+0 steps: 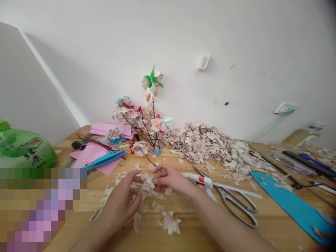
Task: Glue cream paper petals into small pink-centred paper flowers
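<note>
My left hand (124, 197) is over a loose pile of pale petals (148, 183), its thumb and fingers curved and spread apart. From the other side my right hand (169, 178) reaches to the same pile, fingers loosely bent and apart, with nothing visible in them. Whether the fingertips touch the petals is hard to make out. A single white flower with a pinkish centre (171, 222) lies on the wooden table in front of the hands. Beside my right wrist are a white hot glue gun (198, 179) and metal scissors (232, 199).
Handmade flowers on twigs (154, 122) stand by the wall, near a large heap of dry petals (210, 143). Pink paper (110, 129) and a blue tool (106, 159) lie left, by a green bottle (26, 145). A blue sheet (288, 206) lies right.
</note>
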Demonstrator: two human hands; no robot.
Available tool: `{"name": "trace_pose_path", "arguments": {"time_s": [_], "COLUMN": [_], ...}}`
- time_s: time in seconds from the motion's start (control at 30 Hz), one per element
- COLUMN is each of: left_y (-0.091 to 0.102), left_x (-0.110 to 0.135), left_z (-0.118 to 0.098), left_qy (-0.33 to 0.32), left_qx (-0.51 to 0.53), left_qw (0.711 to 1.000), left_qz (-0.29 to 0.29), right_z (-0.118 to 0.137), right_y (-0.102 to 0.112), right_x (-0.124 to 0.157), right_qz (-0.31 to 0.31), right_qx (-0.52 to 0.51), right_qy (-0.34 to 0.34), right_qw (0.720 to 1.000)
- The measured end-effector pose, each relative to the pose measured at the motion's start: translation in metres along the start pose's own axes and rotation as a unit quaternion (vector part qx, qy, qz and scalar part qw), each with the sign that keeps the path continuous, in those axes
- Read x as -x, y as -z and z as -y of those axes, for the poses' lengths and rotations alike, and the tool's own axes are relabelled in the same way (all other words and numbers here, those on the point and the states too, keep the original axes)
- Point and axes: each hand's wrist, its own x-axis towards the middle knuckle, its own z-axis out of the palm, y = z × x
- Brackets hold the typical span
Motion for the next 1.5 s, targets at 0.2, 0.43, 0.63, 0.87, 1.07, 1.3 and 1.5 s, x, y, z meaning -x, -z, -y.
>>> {"name": "trace_pose_path", "arguments": {"time_s": [0.2,0.43,0.63,0.87,1.07,1.3,1.5], "left_y": [-0.007,-0.007,-0.014,-0.014,-0.011,-0.016,-0.015], "left_x": [0.003,0.002,-0.003,-0.004,-0.002,-0.002,0.000], "left_z": [-0.005,-0.012,-0.020,-0.018,-0.022,-0.016,-0.017], "left_qy": [-0.087,0.026,0.225,0.245,0.245,0.219,0.212], "left_qx": [-0.075,0.086,0.478,0.507,0.519,0.533,0.537], "left_qw": [0.986,0.992,0.845,0.825,0.819,0.817,0.812], "left_qz": [-0.122,-0.092,-0.077,-0.051,-0.020,0.025,0.079], "right_z": [0.007,0.011,0.008,0.003,0.002,-0.002,-0.003], "right_y": [-0.015,-0.016,-0.017,-0.017,-0.013,-0.011,0.003], "right_x": [0.010,0.019,0.029,0.033,0.035,0.042,0.053], "right_qz": [-0.013,-0.005,-0.015,0.002,-0.001,0.011,0.024], "right_qx": [-0.144,-0.160,-0.161,-0.191,-0.162,-0.109,-0.064], "right_qy": [-0.027,-0.026,0.031,0.067,0.104,0.099,0.105], "right_qw": [0.989,0.987,0.986,0.979,0.981,0.989,0.992]}}
